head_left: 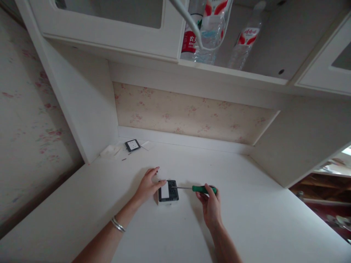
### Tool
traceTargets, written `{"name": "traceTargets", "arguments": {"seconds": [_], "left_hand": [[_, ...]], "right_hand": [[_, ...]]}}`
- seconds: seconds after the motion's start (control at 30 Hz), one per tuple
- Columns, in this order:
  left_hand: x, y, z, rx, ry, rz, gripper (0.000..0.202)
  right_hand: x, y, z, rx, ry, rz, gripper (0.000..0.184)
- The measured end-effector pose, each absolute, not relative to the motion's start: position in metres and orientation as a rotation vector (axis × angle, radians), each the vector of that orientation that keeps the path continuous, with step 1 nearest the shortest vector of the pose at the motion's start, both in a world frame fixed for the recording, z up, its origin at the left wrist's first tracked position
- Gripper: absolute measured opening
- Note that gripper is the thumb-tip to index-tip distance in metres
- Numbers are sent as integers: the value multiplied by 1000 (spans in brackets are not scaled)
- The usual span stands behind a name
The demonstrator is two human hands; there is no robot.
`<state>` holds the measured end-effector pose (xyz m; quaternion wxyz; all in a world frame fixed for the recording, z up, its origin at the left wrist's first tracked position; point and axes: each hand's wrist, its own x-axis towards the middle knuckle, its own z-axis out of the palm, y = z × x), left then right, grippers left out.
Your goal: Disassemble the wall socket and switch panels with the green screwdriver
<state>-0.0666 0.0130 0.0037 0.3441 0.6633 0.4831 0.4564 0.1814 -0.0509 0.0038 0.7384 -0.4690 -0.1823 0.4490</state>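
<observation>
A green-handled screwdriver (202, 189) is gripped in my right hand (211, 204), its metal shaft pointing left. The tip reaches the dark half of a small square wall socket or switch plate (173, 195); whether it touches cannot be made out. White covers the left half of that plate. My left hand (149, 184) is at the plate's left side, thumb resting on its upper left edge and the fingers stretched apart above it. Silver bangles circle my left wrist.
Further back lies another dark-framed square plate (133, 145) with a white centre, beside clear plastic wrapping (110, 150) and two small screws (124, 159). Above the desk (230, 226), an overhead cabinet (115, 40) holds plastic bottles (246, 40). A pale cable (189, 20) hangs in front.
</observation>
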Motion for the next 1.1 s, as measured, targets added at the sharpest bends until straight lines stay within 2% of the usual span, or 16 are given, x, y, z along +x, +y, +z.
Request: {"name": "traceTargets", "arguments": {"seconds": [0.4,0.57,0.93,1.1], "left_hand": [[-76,26,-7,1710,1466,1177,69],[-84,30,-9,1816,1584,1071,69],[-97,63,-6,2143,1963,646,48],[-102,101,7,2083,2002,629,34]], "right_hand": [[177,-56,8,-947,-565,899,38],[177,-57,7,-948,-581,914,36],[172,-65,13,-950,-667,744,35],[166,-68,26,-957,-763,678,34]]}}
